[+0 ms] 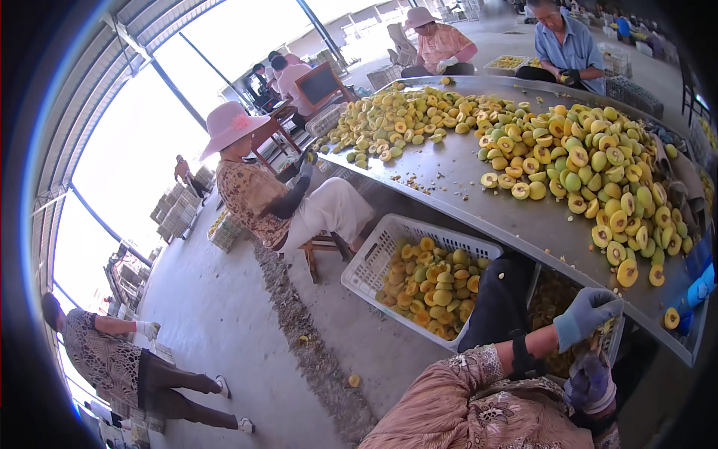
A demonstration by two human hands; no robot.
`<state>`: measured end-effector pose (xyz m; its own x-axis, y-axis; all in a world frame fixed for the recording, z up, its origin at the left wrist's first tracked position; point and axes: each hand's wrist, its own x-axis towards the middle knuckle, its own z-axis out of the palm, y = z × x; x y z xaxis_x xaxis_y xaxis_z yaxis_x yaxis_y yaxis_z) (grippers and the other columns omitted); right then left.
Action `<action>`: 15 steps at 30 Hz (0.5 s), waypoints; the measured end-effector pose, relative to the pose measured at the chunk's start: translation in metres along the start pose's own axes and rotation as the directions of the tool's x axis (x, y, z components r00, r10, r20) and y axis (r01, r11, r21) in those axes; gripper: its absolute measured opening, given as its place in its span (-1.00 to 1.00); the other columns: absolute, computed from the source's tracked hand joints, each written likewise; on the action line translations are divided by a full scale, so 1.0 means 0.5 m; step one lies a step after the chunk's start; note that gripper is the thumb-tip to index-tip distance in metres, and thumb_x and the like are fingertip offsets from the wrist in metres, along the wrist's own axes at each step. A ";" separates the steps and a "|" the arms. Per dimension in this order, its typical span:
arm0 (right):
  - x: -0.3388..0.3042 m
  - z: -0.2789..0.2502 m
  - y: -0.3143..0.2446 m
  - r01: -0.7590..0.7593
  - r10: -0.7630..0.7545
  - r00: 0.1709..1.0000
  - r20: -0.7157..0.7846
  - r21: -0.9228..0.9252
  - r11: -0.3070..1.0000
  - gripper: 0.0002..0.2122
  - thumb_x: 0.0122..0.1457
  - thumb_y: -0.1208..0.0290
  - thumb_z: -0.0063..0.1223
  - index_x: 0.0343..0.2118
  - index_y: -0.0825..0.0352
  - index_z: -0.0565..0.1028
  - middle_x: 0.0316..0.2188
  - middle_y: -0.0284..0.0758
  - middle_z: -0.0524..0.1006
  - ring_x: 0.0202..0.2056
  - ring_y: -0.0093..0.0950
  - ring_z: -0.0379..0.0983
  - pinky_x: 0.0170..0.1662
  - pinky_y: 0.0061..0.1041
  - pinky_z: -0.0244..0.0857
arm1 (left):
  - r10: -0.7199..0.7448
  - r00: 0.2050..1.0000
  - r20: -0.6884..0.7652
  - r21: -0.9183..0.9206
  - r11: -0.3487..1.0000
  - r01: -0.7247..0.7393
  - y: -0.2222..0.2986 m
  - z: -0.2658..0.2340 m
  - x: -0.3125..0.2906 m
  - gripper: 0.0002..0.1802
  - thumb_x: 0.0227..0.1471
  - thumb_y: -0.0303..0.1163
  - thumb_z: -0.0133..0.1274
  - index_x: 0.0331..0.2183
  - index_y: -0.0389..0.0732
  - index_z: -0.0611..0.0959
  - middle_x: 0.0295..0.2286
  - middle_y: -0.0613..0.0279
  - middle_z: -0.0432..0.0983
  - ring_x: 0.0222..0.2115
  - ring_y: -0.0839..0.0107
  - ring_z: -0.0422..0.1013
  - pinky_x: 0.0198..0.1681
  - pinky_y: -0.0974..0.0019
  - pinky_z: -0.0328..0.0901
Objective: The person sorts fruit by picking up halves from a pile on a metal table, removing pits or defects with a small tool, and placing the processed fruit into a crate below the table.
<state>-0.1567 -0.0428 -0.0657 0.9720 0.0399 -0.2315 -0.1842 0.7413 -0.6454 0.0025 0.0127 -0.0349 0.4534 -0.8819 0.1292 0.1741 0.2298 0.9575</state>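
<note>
My left hand (587, 316), in a pale blue-grey glove, is closed, its fingers pressed together by the table's near edge. Whatever it may pinch is too small to tell. Just below it, my right hand (589, 383) wears a dark purplish glove and is curled closed. Something brownish shows between the hands, but I cannot make out what it is. Beyond them on the metal table (479, 196) lies a big heap of halved yellow-green fruits (580, 168), like plums or apricots, some with brown hollows facing up. One half (672, 319) lies alone near the corner.
A white plastic crate (366, 271) of fruit halves stands left of my dark-clothed knee (499, 295). Another crate (557, 303) sits partly under the table. A co-worker in a pink hat (258, 191) sits at the left side; two more sit at the far side. Someone walks (112, 359) at left.
</note>
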 end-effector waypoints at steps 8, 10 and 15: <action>-0.013 0.031 -0.026 -0.076 0.079 0.996 0.028 -0.090 0.993 -0.81 0.18 0.20 -0.05 -0.45 0.16 0.29 -0.79 -0.48 0.16 -0.81 -0.60 0.04 -0.75 -0.54 -0.05 | -0.039 0.997 0.074 -0.071 0.996 0.045 0.045 -0.005 -0.024 -0.76 0.04 -0.34 0.02 -0.47 -0.33 0.61 -0.59 0.38 0.49 -0.56 0.65 0.35 -0.48 0.50 0.28; -0.019 0.038 -0.020 -0.058 0.058 0.998 -0.003 -0.175 0.983 -0.80 0.18 0.19 -0.05 -0.45 0.17 0.30 -0.79 -0.48 0.17 -0.81 -0.61 0.03 -0.75 -0.54 -0.06 | -0.056 0.995 0.080 -0.018 0.998 0.057 0.049 -0.004 -0.033 -0.75 0.04 -0.33 0.02 -0.48 -0.34 0.60 -0.58 0.34 0.50 -0.56 0.64 0.35 -0.49 0.51 0.28; -0.038 0.023 0.022 0.132 -0.139 0.982 -0.126 -0.060 0.989 -0.84 0.18 0.25 -0.07 -0.42 0.20 0.31 -0.79 -0.50 0.17 -0.81 -0.66 0.05 -0.75 -0.62 -0.07 | 0.076 0.996 -0.039 0.017 0.997 -0.075 0.003 0.032 -0.033 -0.76 0.06 -0.35 -0.01 -0.44 -0.35 0.60 -0.56 0.32 0.53 -0.53 0.64 0.37 -0.45 0.51 0.29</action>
<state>-0.1758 -0.0276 -0.0602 0.9620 -0.1480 -0.2296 -0.0625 0.6989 -0.7125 -0.0186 0.0209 -0.0314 0.4988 -0.8453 0.1914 0.1248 0.2886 0.9493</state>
